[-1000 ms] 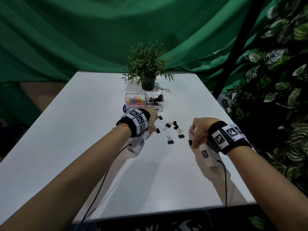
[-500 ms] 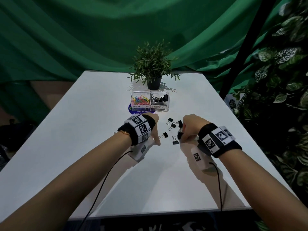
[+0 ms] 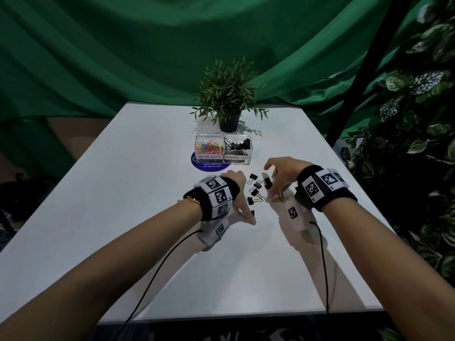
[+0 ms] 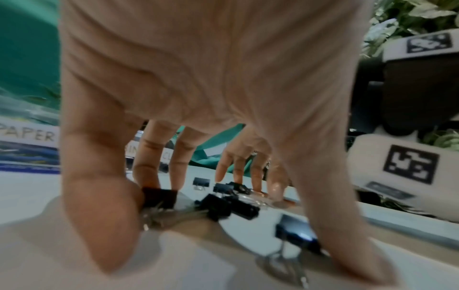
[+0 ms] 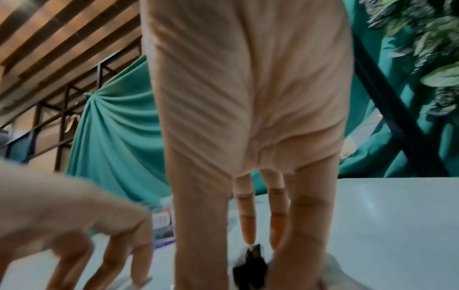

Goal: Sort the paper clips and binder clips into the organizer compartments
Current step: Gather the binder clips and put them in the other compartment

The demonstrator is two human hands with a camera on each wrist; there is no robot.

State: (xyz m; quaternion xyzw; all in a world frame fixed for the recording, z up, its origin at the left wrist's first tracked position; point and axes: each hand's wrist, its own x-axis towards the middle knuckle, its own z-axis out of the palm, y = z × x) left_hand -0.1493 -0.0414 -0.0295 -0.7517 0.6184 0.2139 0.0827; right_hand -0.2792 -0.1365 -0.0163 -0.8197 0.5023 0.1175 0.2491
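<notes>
The clear organizer [image 3: 222, 157] stands mid-table; its left compartment, labelled PAPER CLIPS, holds coloured paper clips [image 3: 209, 146], and the right one holds black binder clips [image 3: 237, 145]. Several loose binder clips [image 3: 254, 193] lie between my hands. My left hand [image 3: 242, 205] points its spread fingers down at the table. One clip [image 4: 160, 198] lies against a finger and another [image 4: 295, 235] beside the thumb [image 4: 347, 225]. My right hand [image 3: 269, 185] pinches a binder clip [image 5: 250, 263] between thumb and finger just above the table.
A small potted plant [image 3: 229, 104] stands right behind the organizer, and a blue round sticker [image 3: 209, 166] lies under its front. Leafy foliage and a black pole [image 3: 357, 82] border the table's right edge. Green cloth hangs behind.
My right hand has moved left from the table's right side to the loose clips and pinched one. My left hand has slid closer to the clips, fingers spreading down around them.
</notes>
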